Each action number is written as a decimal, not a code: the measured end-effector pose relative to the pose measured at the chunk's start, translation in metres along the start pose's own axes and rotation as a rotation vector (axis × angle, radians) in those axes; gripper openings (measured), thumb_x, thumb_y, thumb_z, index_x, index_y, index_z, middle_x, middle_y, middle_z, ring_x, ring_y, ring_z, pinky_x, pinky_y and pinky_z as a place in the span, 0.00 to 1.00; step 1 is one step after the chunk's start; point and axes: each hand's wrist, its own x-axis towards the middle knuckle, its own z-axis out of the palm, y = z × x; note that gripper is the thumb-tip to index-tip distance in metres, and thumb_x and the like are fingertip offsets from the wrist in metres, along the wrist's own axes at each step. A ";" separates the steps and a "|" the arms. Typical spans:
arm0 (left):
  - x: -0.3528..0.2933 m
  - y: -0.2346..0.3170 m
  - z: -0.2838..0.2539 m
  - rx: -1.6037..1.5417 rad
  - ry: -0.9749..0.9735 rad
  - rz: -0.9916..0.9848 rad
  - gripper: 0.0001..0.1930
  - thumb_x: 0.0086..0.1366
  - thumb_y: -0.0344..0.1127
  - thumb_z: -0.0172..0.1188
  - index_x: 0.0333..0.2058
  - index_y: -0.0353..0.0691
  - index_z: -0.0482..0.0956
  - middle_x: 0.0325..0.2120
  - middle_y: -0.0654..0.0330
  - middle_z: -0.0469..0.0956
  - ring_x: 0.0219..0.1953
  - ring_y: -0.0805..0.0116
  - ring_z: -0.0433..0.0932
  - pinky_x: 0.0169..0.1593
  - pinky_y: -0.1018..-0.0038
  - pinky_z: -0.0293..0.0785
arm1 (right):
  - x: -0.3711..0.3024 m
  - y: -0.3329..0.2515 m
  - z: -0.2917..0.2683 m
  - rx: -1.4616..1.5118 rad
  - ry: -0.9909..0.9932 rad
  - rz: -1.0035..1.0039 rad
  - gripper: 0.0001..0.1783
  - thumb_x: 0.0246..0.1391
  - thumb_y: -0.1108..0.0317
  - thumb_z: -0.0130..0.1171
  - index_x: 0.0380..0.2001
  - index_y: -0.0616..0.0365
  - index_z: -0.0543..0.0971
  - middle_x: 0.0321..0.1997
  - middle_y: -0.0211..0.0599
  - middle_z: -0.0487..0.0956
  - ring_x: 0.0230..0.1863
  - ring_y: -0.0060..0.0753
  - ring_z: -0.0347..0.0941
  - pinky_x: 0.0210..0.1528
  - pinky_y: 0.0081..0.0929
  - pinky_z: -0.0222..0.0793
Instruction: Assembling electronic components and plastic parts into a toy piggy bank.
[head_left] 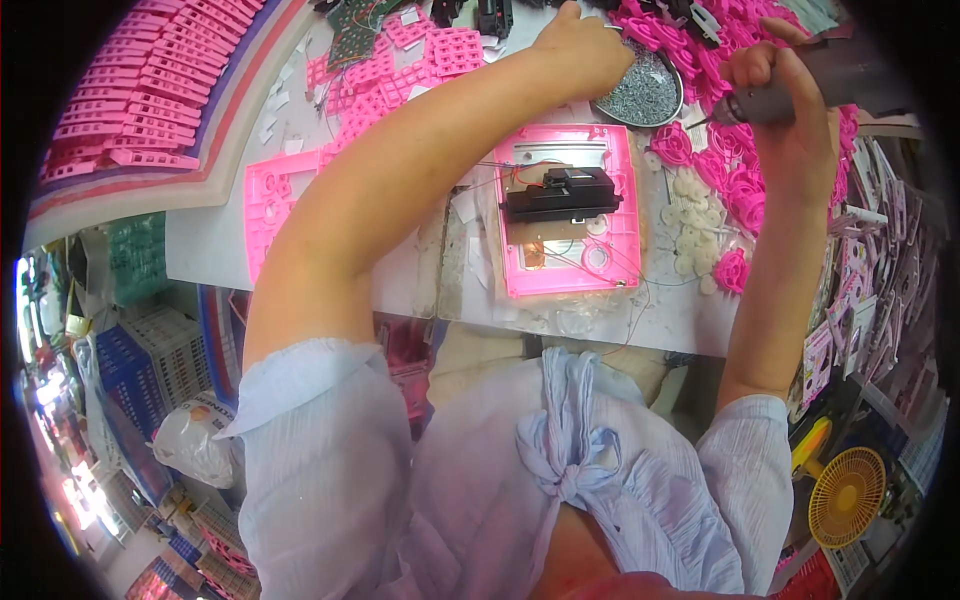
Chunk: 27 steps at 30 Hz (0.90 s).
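Note:
My left hand [592, 52] reaches to the left rim of a round metal dish [683, 100] full of small silvery screws [642, 92]. Its fingers are curled together, and whatever they hold is hidden. At the upper right, my right hand [790, 85] grips a dark grey electric screwdriver [855, 75], its thin bit pointing left toward the dish. Between my forearms lies an open pink plastic housing [628, 215]. A black mechanism [565, 195] with thin wires sits inside it, over a brown board. Neither hand touches the housing.
Pink grid-like parts [455, 50] lie behind my left forearm, by another pink housing [268, 215]. Pink coiled pieces [740, 185] and whitish discs [695, 235] heap up at right. Pink strips [150, 90] are stacked far left. A yellow fan [847, 497] stands lower right.

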 end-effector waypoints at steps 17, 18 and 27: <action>-0.187 0.069 -0.063 -0.551 0.474 0.023 0.09 0.55 0.32 0.69 0.35 0.46 0.81 0.34 0.67 0.82 0.35 0.69 0.77 0.45 0.65 0.60 | -0.057 -0.021 0.080 0.402 -0.349 -0.150 0.21 0.61 0.62 0.56 0.55 0.52 0.66 0.21 0.26 0.72 0.22 0.25 0.68 0.26 0.29 0.67; -0.194 0.077 -0.057 -0.604 0.533 0.000 0.10 0.54 0.30 0.69 0.35 0.45 0.81 0.34 0.68 0.82 0.34 0.69 0.77 0.44 0.66 0.60 | -0.059 -0.021 0.085 0.363 -0.399 -0.162 0.20 0.61 0.61 0.56 0.54 0.50 0.66 0.20 0.23 0.71 0.21 0.23 0.67 0.24 0.26 0.65; -0.206 0.091 -0.045 -0.844 0.530 -0.195 0.08 0.53 0.33 0.71 0.31 0.46 0.82 0.30 0.68 0.81 0.35 0.68 0.77 0.47 0.65 0.60 | -0.074 -0.019 0.112 0.293 -0.347 -0.071 0.17 0.60 0.60 0.59 0.47 0.48 0.66 0.16 0.20 0.68 0.17 0.21 0.63 0.19 0.23 0.59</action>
